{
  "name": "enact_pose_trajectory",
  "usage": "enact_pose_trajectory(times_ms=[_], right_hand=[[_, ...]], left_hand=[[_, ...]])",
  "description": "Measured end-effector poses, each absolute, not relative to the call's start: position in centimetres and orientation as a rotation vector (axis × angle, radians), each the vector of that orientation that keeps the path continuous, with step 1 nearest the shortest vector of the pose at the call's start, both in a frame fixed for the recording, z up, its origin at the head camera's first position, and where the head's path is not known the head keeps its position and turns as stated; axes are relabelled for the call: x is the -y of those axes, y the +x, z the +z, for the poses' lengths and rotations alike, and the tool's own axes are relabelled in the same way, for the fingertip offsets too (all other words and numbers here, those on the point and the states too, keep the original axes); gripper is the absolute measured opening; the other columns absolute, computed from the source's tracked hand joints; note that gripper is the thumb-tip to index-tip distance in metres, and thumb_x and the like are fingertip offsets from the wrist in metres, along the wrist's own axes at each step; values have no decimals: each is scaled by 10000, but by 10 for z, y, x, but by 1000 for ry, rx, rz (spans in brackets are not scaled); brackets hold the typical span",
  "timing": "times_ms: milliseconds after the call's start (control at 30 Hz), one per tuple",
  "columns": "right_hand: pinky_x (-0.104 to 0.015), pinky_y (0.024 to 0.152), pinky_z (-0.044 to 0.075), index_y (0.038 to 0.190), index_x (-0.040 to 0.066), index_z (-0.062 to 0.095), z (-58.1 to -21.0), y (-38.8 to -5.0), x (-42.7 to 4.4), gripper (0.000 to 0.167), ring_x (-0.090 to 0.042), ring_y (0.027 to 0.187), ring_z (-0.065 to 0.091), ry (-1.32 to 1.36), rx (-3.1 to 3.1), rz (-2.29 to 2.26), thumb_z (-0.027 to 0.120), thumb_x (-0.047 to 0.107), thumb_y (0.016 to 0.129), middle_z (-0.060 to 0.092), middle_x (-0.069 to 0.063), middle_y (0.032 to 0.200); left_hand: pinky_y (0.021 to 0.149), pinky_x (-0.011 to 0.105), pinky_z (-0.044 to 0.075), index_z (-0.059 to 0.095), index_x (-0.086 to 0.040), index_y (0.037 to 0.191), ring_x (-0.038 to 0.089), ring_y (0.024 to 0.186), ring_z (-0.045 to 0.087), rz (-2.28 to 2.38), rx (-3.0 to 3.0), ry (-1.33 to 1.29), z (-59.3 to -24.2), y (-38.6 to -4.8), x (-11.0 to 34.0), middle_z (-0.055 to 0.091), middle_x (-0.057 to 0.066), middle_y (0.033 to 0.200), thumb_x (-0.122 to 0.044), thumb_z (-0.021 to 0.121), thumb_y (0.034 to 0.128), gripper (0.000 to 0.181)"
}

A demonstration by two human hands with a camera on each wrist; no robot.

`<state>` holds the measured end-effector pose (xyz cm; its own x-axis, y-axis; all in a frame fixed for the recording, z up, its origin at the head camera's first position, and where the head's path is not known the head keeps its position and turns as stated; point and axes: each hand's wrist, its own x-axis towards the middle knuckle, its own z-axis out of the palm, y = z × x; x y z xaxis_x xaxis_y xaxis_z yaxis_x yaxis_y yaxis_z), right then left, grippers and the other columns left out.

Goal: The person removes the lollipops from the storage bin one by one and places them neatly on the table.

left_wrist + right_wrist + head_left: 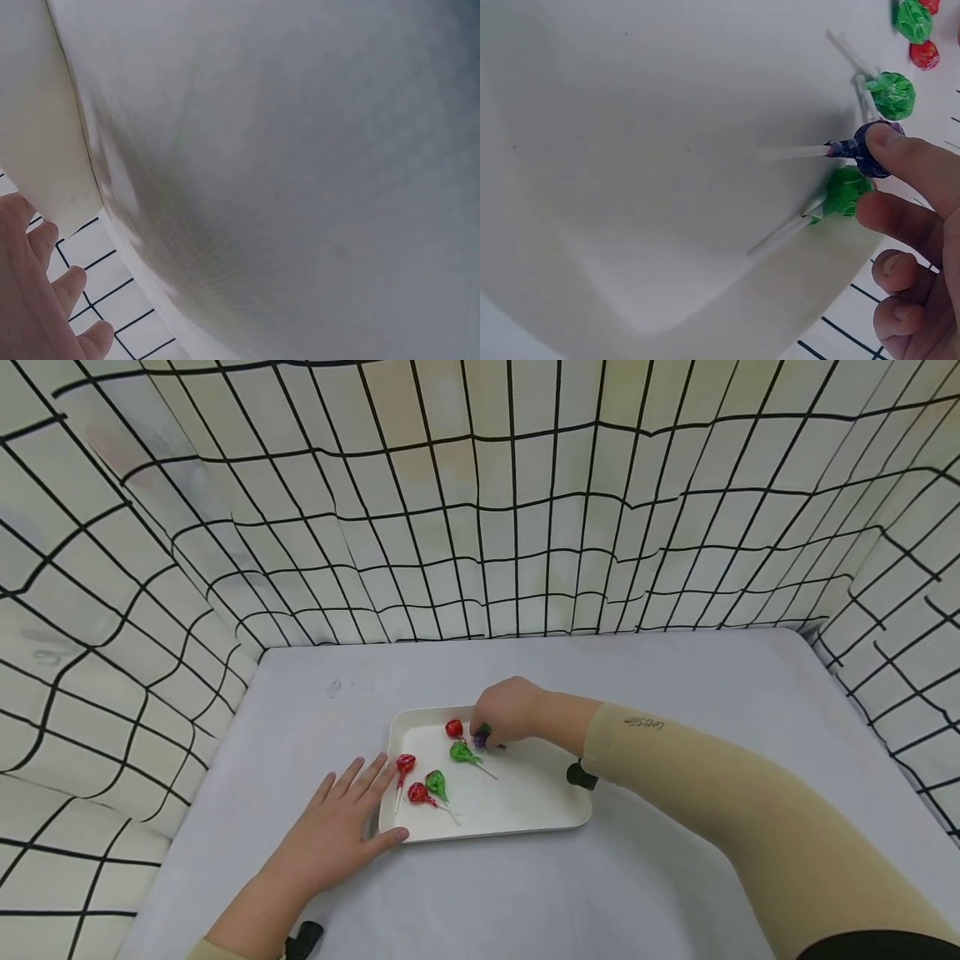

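In the head view, my right hand (510,712) is over the back of a white tray (525,802). Its thumb and index finger pinch the wrapped head of a purple lollipop (868,154), whose white stick points away from the palm in the right wrist view. A green lollipop (845,191) lies right beside those fingertips. Another green lollipop (461,752) and a red lollipop (453,727) are close by. My left hand (337,822) spreads its fingers at the tray's left edge, thumb at the front left corner. Near its fingertips lies a red lollipop (405,764).
Further toward the tray's front left are a red lollipop (418,792) and a green lollipop (436,784). The tray stands on a white-covered table (675,860). A white backdrop with a black grid (525,535) encloses the back and both sides.
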<state>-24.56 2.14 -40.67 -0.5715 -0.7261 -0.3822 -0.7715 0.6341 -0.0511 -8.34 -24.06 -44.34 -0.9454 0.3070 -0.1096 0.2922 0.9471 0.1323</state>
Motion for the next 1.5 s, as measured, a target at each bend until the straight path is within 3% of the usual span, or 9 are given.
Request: enact_pose_trajectory(times_ms=[600, 867, 1200, 1500], right_hand=[[-300, 852, 515, 1180, 341, 741, -372, -250, -44, 276, -78, 1044, 601, -1063, -2582, 38, 724, 378, 907, 693, 127, 1164], [-289, 704, 501, 1217, 333, 723, -353, -253, -72, 342, -112, 885, 575, -881, -2644, -51, 748, 401, 883, 663, 117, 929], [-275, 594, 462, 1178, 298, 749, -359, -250, -135, 312, -143, 760, 549, -731, -2691, -209, 761, 355, 872, 629, 58, 802], [-288, 601, 461, 1185, 231, 747, -382, -241, -207, 318, -151, 760, 546, -576, -2669, -277, 745, 312, 877, 637, 44, 818]], left_hand=[[1166, 632, 156, 285, -172, 1577, 373, 1488, 180, 144, -2977, 458, -445, -85, 240, 232, 68, 1637, -672, 632, 837, 959], [1167, 633, 149, 281, -170, 1578, 370, 1493, 162, 140, -2971, 440, -447, -85, 241, 226, 74, 1638, -694, 625, 827, 978], [1163, 640, 147, 289, -169, 1576, 380, 1488, 168, 151, -2967, 445, -446, -86, 240, 227, 75, 1637, -683, 631, 829, 969], [1162, 642, 147, 285, -170, 1577, 385, 1485, 171, 152, -2958, 441, -447, -86, 240, 229, 79, 1636, -697, 620, 826, 977]])
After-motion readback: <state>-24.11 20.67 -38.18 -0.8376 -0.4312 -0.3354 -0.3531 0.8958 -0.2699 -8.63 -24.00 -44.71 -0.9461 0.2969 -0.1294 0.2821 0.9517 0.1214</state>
